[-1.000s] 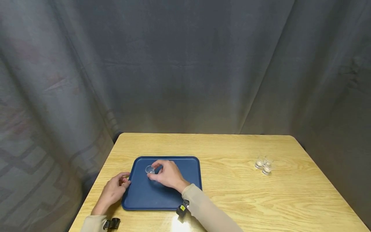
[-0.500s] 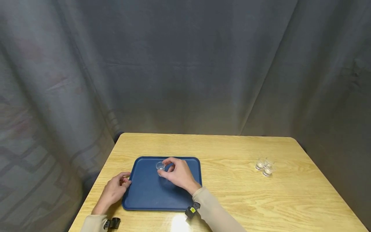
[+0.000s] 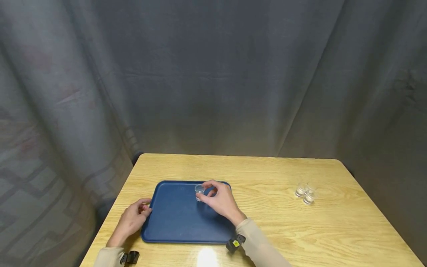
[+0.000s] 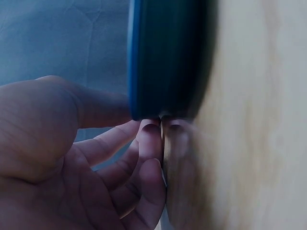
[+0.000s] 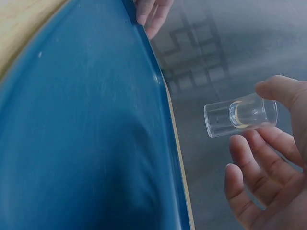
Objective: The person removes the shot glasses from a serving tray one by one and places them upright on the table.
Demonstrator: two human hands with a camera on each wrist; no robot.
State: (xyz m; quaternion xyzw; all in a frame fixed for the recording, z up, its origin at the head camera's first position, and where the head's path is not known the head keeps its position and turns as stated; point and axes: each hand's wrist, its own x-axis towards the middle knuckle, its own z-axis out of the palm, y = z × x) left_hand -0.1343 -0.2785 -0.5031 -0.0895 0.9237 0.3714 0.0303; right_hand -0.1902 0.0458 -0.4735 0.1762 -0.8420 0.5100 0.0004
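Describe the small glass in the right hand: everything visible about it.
The small glass is a clear, colourless shot-style cup that looks like glass, with straight walls and a thick base. It looks empty. The right hand pinches it between thumb and fingertips and holds it above the far right part of the blue tray, clear of the tray's surface. In the head view it appears roughly upright. Only that hand's grip touches it.

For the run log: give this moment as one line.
right hand: pinches small clear glass above blue tray | left hand: holds tray's left edge | three glasses: far right on table
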